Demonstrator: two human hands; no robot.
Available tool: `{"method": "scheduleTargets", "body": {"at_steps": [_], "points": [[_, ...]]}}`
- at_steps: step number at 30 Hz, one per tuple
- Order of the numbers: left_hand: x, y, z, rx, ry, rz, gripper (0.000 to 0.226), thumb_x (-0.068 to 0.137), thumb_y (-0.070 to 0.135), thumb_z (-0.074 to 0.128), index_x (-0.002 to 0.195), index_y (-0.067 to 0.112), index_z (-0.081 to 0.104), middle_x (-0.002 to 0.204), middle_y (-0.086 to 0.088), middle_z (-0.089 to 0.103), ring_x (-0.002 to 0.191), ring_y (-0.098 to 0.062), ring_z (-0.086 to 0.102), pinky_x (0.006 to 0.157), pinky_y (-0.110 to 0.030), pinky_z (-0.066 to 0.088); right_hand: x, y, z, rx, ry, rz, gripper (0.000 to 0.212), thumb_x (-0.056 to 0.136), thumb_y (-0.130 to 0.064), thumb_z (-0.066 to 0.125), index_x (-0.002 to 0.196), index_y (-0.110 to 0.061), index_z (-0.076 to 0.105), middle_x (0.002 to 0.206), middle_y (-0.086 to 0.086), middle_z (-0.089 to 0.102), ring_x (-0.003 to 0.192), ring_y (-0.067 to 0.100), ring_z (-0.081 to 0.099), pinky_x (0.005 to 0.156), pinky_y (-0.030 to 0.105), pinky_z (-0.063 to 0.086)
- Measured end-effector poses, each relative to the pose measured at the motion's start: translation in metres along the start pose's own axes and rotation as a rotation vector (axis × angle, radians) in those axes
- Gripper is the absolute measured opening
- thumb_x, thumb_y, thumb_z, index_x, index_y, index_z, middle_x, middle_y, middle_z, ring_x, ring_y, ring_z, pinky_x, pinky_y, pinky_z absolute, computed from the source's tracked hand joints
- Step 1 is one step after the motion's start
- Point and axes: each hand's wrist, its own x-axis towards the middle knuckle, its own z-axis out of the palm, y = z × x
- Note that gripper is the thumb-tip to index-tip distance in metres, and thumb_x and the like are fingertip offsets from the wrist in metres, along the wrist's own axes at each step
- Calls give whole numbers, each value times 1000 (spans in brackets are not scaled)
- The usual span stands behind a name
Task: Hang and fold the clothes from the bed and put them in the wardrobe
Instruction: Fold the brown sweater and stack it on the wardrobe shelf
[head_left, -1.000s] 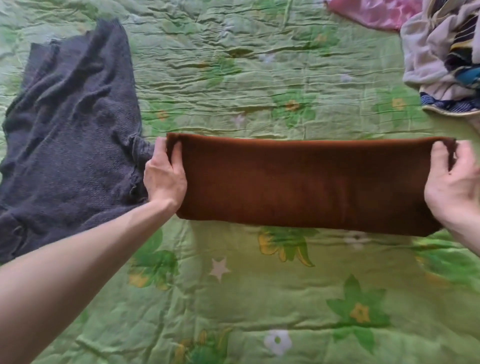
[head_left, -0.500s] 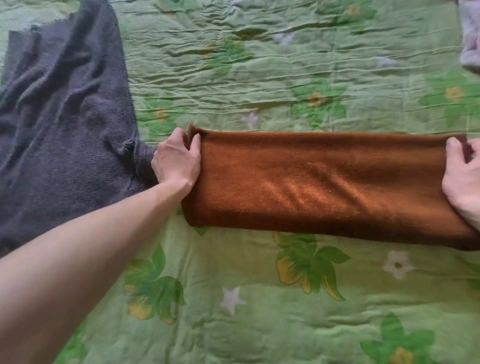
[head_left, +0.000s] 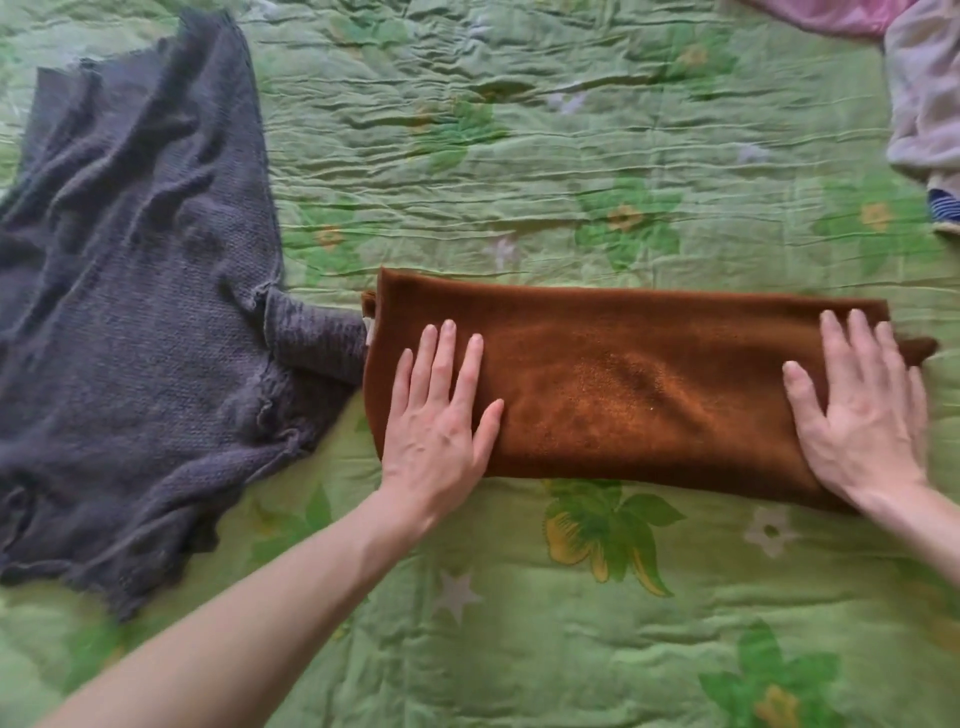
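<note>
Nearest the camera, the green floral bedspread (head_left: 519, 649) is lying bare and wrinkled, and two bare forearms are reaching over it from the near edge. Just beyond them the brown towel-like cloth (head_left: 623, 384) is lying as a long folded band running left to right across the middle of the bed. The left hand (head_left: 441, 410) is pressing flat on its left end with fingers straight and spread, and the right hand (head_left: 862, 410) is pressing flat on its right end the same way; neither is gripping anything. To the left, the dark grey knitted garment (head_left: 135, 312) is lying crumpled and unfolded, one sleeve touching the band's left end. At the far right, a pale grey garment (head_left: 924, 93), a pink one (head_left: 841, 15) and a blue striped piece (head_left: 943, 208) are sitting in a heap near the edge of view. By my judgement the task is at an early stage: the brown cloth is partly folded and probably needs another fold, the other clothes are waiting, and no wardrobe or hanger is showing. Compared with half a second ago, the hands are no longer pinching the band's two ends; they are now lying open on top of it, smoothing it onto the bed.
</note>
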Motion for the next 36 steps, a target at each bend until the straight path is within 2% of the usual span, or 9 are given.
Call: {"method": "scheduleTargets", "body": {"at_steps": [6,11,18,21,24,28,31,33,36], "points": [[-2,-3,2,-5,30,29,72,106,56,30,167,17,20,175,-14,8,162,-30,1,129,-55,13,-5,-4,-3,73,6,131,84,96,-70,26,166,-27,14,174,11,1,160,31,1,128,48,4],[-14,-21,-1,25,-36,329,105,88,79,49,167,17,20,174,-16,9,161,-38,1,128,-61,11,-13,-8,-10,220,31,321,87,94,-73,43,165,-32,14,173,14,2,158,36,8,127,48,10],[-10,-4,-9,154,-112,257,119,65,13,80,167,16,18,172,-20,17,159,-44,8,127,-62,15,-8,2,-23,487,47,630,109,77,-70,77,155,-10,31,155,16,46,140,33,47,117,45,37],[-13,10,-17,152,-124,213,109,73,-11,62,167,15,14,172,-22,12,159,-47,3,128,-62,11,0,12,-37,693,-39,743,76,69,-57,90,122,-10,63,125,14,69,109,28,67,99,37,52],[-17,21,-30,155,-143,249,99,80,-13,57,166,14,19,170,-26,16,158,-48,8,127,-62,14,3,25,-53,687,11,610,58,70,-53,90,112,-16,72,110,9,74,99,24,69,93,35,54],[-23,57,-36,120,-47,409,93,77,-11,63,162,12,34,164,-28,32,153,-49,29,121,-62,32,-9,60,-79,600,148,585,64,66,-62,86,111,-18,71,106,6,74,104,28,71,100,45,55],[-24,96,-29,93,-258,426,101,84,-3,52,168,21,1,172,-24,0,159,-45,-3,128,-58,11,-33,102,-89,547,142,639,83,58,-74,79,115,-14,70,113,12,75,108,33,70,102,50,54],[-24,110,-24,107,-355,424,98,88,17,53,167,24,-3,173,-22,-8,159,-43,-12,128,-58,4,-47,121,-86,511,140,678,86,57,-80,74,111,-13,69,112,14,75,106,34,70,101,50,54],[-23,106,-18,20,-276,453,89,91,65,48,166,25,22,173,-18,14,161,-38,5,128,-57,15,-56,136,-74,487,78,706,72,74,-73,74,112,-12,69,117,15,74,109,35,67,101,47,52]]}}
